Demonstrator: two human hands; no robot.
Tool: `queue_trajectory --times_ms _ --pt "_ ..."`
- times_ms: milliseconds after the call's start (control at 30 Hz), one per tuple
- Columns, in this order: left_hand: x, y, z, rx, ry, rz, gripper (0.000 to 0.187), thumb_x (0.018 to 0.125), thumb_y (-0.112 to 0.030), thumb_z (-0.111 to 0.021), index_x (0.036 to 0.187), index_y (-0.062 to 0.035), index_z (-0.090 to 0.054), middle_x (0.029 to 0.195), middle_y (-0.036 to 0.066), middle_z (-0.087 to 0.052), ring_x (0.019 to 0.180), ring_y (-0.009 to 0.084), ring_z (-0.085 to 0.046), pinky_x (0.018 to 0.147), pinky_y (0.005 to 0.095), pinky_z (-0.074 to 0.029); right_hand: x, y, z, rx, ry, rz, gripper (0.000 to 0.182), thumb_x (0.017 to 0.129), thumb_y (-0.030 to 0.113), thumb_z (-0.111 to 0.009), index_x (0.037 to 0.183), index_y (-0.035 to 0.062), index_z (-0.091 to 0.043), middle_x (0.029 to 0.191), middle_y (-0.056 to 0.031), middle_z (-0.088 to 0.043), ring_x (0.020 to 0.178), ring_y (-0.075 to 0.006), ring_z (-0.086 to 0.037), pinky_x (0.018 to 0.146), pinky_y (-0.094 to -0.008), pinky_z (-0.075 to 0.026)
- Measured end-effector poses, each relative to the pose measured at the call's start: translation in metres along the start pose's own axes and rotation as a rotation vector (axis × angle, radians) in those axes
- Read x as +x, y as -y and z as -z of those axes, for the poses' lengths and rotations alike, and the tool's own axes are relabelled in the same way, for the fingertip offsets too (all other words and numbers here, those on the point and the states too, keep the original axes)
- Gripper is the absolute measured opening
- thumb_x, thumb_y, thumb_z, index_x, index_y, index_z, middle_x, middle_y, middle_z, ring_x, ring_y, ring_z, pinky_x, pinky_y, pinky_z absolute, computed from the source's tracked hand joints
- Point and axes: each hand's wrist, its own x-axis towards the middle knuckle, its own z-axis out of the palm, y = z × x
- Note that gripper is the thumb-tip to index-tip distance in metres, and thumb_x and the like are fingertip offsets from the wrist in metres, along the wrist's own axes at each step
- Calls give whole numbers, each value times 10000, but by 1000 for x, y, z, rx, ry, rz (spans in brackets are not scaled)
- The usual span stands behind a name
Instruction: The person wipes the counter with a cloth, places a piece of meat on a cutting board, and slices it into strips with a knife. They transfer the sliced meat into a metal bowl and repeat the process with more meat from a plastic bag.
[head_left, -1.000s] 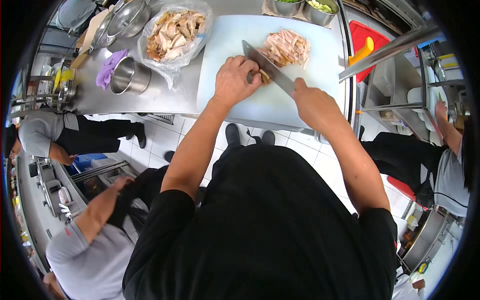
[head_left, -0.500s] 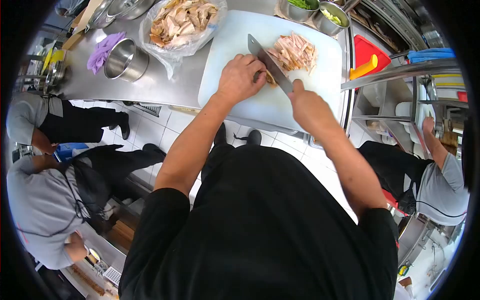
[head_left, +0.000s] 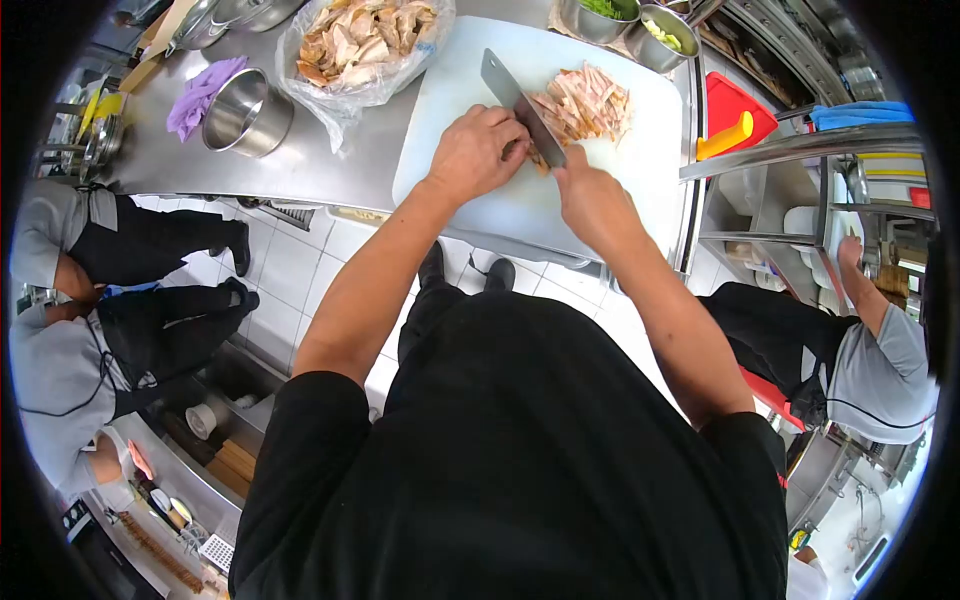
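Observation:
My right hand (head_left: 597,203) is closed round the handle of a cleaver (head_left: 522,108), whose broad blade stands on the white cutting board (head_left: 450,75). Against the blade's left side, the curled fingers of my left hand (head_left: 478,152) press down on a piece of meat, mostly hidden under them. A small bit of that meat (head_left: 541,163) shows by the blade's lower end. To the right of the blade lies a pile of sliced meat strips (head_left: 585,103). A clear plastic bag (head_left: 338,105) full of larger meat pieces (head_left: 362,42) sits left of the board.
A steel pot (head_left: 248,113) and a purple cloth (head_left: 203,98) stand at left on the steel counter (head_left: 160,165). Two metal containers (head_left: 665,40) with cut greens are behind the board. A red bin (head_left: 735,105) is at right. Co-workers (head_left: 75,360) stand left and right (head_left: 880,370).
The cleaver and my right hand have shifted left and slightly up, closer to my left hand. At left, a co-worker has moved further left.

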Motion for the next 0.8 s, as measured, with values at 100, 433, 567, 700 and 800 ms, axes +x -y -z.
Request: queue_trajectory --times_ms 100,433,567,700,800 --pt "-1 3 0 -2 -11 -3 140 819 -149 -741 948 -102 -709 1041 66 -675 922 293 -635 819 404 -553 30 -16 3 16 -61 154 320 1042 242 -496 1220 -22 -465 855 -325 -679 810 -512 -671 730 -606 -507" --pt "-3 6 -3 -71 -81 -36 98 787 -94 -728 873 -86 -681 932 67 -665 885 296 -627 789 396 -551 13 9 4 35 16 -3 300 1033 204 -487 1229 -21 -456 924 -292 -705 890 -466 -703 815 -582 -520" --pt "-2 7 -5 -86 -152 -28 104 782 -89 -729 870 -84 -674 934 65 -665 896 294 -631 794 402 -554 6 34 68 142 291 -144 360 1046 243 -477 1288 -22 -453 860 -300 -695 847 -476 -700 771 -583 -529" --pt "-3 10 -5 -97 -104 -39 99 797 -83 -722 887 -85 -682 938 73 -665 909 305 -636 800 402 -554 -2 12 6 41 44 -40 360 1043 235 -487 1270 -41 -442 872 -326 -688 840 -519 -680 803 -592 -516" --pt "-2 14 -5 -79 -48 -14 83 814 -84 -716 886 -80 -676 939 81 -667 904 300 -639 783 400 -553 7 16 4 101 52 -52 377 1016 224 -527 1260 -55 -460 989 -326 -697 936 -491 -695 859 -597 -510"
